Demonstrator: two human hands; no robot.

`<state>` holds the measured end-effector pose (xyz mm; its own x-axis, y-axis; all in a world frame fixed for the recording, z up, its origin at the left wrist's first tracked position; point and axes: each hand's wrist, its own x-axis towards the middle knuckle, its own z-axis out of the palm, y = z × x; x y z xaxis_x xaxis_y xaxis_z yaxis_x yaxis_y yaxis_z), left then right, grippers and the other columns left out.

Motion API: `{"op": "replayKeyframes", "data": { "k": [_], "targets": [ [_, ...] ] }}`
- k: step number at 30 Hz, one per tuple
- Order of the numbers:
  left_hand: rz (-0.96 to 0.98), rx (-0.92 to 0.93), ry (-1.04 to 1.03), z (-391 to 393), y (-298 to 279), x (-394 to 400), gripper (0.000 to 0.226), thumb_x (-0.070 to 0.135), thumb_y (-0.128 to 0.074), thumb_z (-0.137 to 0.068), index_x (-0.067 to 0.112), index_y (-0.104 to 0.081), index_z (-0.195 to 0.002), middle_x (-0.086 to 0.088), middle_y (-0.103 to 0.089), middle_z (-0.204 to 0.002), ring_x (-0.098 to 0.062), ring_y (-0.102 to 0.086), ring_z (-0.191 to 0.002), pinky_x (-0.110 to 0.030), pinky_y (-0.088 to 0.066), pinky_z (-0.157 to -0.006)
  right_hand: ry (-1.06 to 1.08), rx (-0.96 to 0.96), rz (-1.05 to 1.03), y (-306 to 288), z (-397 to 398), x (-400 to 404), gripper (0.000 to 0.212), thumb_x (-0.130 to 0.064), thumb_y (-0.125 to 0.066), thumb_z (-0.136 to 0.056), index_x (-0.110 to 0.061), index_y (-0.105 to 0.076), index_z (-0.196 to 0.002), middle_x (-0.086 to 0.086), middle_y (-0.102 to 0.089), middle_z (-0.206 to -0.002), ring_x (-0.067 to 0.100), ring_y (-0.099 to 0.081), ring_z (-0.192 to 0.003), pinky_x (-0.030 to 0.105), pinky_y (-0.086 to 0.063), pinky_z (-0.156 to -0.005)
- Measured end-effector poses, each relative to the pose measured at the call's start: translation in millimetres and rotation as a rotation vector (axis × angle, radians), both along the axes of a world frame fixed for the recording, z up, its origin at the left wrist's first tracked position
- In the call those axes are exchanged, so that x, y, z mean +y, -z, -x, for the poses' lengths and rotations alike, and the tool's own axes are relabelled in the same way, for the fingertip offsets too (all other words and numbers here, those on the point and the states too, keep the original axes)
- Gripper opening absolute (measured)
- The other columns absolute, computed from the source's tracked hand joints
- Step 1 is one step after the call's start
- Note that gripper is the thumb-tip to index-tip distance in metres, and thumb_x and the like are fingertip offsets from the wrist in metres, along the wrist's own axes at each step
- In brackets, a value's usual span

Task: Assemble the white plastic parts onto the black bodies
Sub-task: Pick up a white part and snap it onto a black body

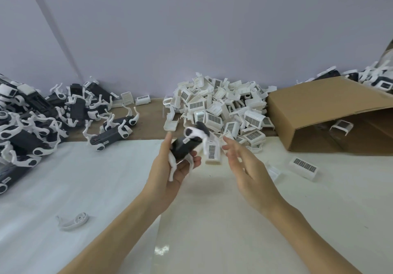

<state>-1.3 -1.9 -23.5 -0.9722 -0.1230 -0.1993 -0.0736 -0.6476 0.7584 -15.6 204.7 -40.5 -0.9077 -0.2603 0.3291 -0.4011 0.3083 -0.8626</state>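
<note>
So the left hand is gripping a black body up off the worktop, fingers curled round its lower end, with white curved arms already poking out of it top and bottom. The right hand is hanging just beside it with its fingers spread and loose, pinching nothing. A white cap with a barcode sticker is sitting between the two hands, right up against the body, but it's blurry and I honestly can't tell if it's clipped on or just loose there. My guess is this is the cap-fitting step for this unit. The next move probably calls for lining the cap up square and pressing until it seats. Spare caps are piling up in the heap of caps behind, and finished units are lying in the pile at left.
</note>
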Motion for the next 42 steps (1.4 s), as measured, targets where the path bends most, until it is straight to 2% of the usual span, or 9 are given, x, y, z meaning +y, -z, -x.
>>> {"op": "replayKeyframes", "data": {
  "k": [8, 14, 18, 21, 26, 28, 30, 35, 42],
  "targets": [
    [0.022, 0.025, -0.013, 1, 8, 3, 0.056, 0.056, -0.071, -0.086, 0.002, -0.082, -0.100, -0.021, -0.073, -0.095, -0.033, -0.073, -0.081, -0.026, -0.062, -0.066, -0.085, 0.204, -0.701, 19, 11, 3, 0.046, -0.041, -0.037, -0.111, -0.040, -0.038, -0.157, -0.009, 0.004, -0.175, 0.011, 0.002, -0.161, 0.037, -0.018, -0.127],
    [0.204, 0.082, -0.052, -1, 15, 8, 0.080, 0.057, -0.071, -0.085, -0.010, -0.061, -0.127, -0.019, -0.077, -0.102, -0.033, -0.073, -0.078, -0.028, -0.062, -0.073, -0.009, 0.259, -0.784, 21, 16, -5, 0.041, -0.043, -0.037, -0.111, -0.031, -0.061, -0.142, 0.001, -0.024, -0.168, 0.016, -0.023, -0.153, 0.035, -0.021, -0.122],
    [0.326, 0.141, 0.003, -3, 16, 10, 0.057, 0.056, -0.072, -0.091, 0.004, -0.058, -0.110, -0.023, -0.073, -0.093, -0.040, -0.068, -0.077, -0.046, -0.058, -0.083, 0.103, 0.327, -0.644, 18, 12, -4, 0.014, -0.019, -0.070, -0.096, -0.017, -0.070, -0.110, 0.001, -0.054, -0.117, 0.022, -0.052, -0.110, 0.033, -0.039, -0.094],
    [0.382, 0.165, 0.096, -5, 16, 12, 0.051, 0.053, -0.074, -0.091, 0.008, -0.055, -0.106, -0.027, -0.071, -0.092, -0.039, -0.065, -0.070, -0.044, -0.055, -0.073, 0.177, 0.255, -0.584, 15, 15, 8, 0.049, -0.015, -0.090, -0.070, -0.016, -0.062, -0.110, -0.001, -0.051, -0.102, 0.024, -0.052, -0.094, 0.032, -0.037, -0.078],
    [0.446, 0.177, 0.228, -8, 20, 10, 0.053, 0.049, -0.074, -0.093, 0.003, -0.052, -0.107, -0.025, -0.068, -0.090, -0.036, -0.063, -0.067, -0.034, -0.052, -0.055, -0.139, 0.047, -0.430, 11, 18, 9, 0.070, -0.039, -0.081, -0.077, -0.064, -0.050, -0.135, 0.000, -0.041, -0.152, 0.020, -0.042, -0.138, 0.041, -0.040, -0.114],
    [0.460, 0.182, 0.262, -9, 21, 11, 0.059, 0.049, -0.076, -0.091, 0.000, -0.049, -0.111, -0.025, -0.067, -0.090, -0.036, -0.062, -0.067, -0.034, -0.050, -0.054, -0.117, 0.142, -0.605, 16, 23, 6, 0.083, -0.058, -0.085, -0.057, -0.055, -0.057, -0.135, 0.002, -0.042, -0.152, 0.017, -0.044, -0.133, 0.042, -0.038, -0.114],
    [0.460, 0.169, 0.270, -8, 21, 11, 0.060, 0.048, -0.075, -0.091, -0.001, -0.048, -0.112, -0.025, -0.067, -0.089, -0.035, -0.062, -0.067, -0.034, -0.050, -0.054, -0.044, 0.238, -0.559, 26, 32, 6, 0.061, -0.029, -0.090, -0.061, -0.031, -0.071, -0.119, 0.004, -0.056, -0.132, 0.021, -0.061, -0.115, 0.045, -0.051, -0.101],
    [0.484, 0.172, 0.290, -10, 21, 11, 0.060, 0.051, -0.078, -0.086, 0.002, -0.052, -0.110, -0.025, -0.069, -0.090, -0.037, -0.061, -0.070, -0.036, -0.053, -0.060, 0.108, 0.001, -0.080, 21, 33, 14, 0.028, -0.013, -0.069, -0.097, -0.039, -0.061, -0.100, -0.016, -0.068, -0.096, 0.004, -0.067, -0.083, 0.029, -0.056, -0.076],
    [0.523, 0.167, 0.241, -8, 23, 14, 0.057, 0.052, -0.072, -0.093, 0.002, -0.050, -0.108, -0.021, -0.069, -0.084, -0.035, -0.062, -0.067, -0.037, -0.051, -0.063, -0.055, -0.260, 0.408, -2, 25, 16, 0.031, 0.005, -0.061, -0.088, -0.023, -0.071, -0.098, 0.004, -0.076, -0.098, 0.020, -0.069, -0.089, 0.029, -0.057, -0.076]
  ]
}}
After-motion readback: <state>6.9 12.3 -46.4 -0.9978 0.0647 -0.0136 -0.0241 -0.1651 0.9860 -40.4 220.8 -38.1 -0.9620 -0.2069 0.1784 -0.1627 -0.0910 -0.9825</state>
